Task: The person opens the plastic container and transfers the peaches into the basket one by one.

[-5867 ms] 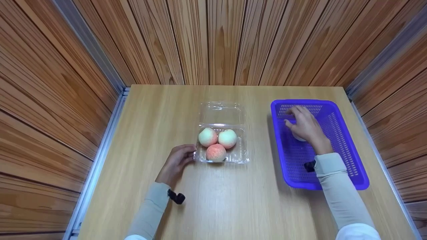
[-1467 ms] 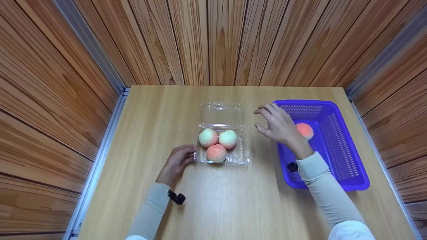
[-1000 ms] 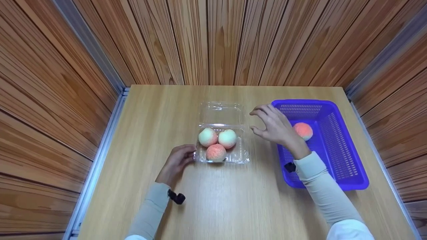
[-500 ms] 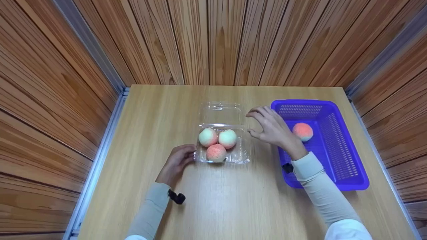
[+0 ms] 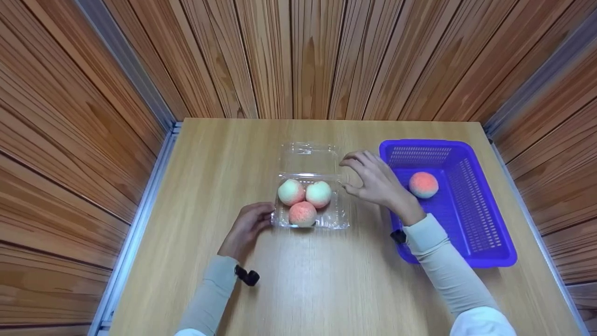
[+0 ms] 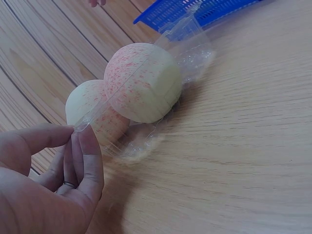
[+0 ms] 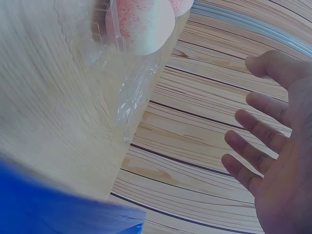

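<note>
A clear plastic clamshell box lies with its lid folded back on the table. Inside its base sit three peaches, pinkish red and pale cream. At the near left corner, my left hand pinches the box rim between thumb and fingertips, as the left wrist view confirms. My right hand hovers just right of the box, holding nothing; in the right wrist view its fingers are spread and relaxed. One more peach rests in the purple basket.
The basket stands on the right side of the wooden table, under my right forearm. Wood-plank walls enclose the back and both sides. Small black cameras are strapped at both wrists.
My right hand has come out of the basket and moved left to beside the box, uncovering the peach in the basket. The left hand has kept its hold on the rim.
</note>
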Demonstrator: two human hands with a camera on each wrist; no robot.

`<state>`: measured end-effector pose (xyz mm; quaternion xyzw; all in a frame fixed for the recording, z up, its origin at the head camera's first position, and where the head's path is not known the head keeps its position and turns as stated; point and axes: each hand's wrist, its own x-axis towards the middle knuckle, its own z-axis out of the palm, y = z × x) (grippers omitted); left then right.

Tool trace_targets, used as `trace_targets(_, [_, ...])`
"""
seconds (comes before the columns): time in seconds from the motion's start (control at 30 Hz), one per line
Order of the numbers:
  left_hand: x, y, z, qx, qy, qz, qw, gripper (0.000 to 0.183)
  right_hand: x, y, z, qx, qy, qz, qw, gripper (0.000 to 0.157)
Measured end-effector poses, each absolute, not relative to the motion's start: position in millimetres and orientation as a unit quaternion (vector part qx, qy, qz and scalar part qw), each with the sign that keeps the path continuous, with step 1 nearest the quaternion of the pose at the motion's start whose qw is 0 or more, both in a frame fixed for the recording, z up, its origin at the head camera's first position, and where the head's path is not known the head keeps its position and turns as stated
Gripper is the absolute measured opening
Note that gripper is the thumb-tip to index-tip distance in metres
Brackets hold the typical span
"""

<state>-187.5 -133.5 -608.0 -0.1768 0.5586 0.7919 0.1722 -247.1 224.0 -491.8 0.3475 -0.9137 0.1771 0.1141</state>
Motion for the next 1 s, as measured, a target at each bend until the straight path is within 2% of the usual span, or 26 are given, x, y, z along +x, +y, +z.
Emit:
trace_targets(0.4, [-188,-133,-609,-0.174,0.568,0.787,0.169,0.02,-245,218,-494,0.356,-0.909,0.179,0.118,0.053])
trace_targets(0.7, [-186,-135,-606,-0.17,0.567,0.786,0.176,0.03,-244,212,-497,0.373,-0.901,0.188,0.116,0.055])
trace_targets(1.0, [-187,-134,-606,-0.169,0.566,0.788,0.174,0.027,-242,206,-499,0.37,-0.904,0.191,0.095,0.056])
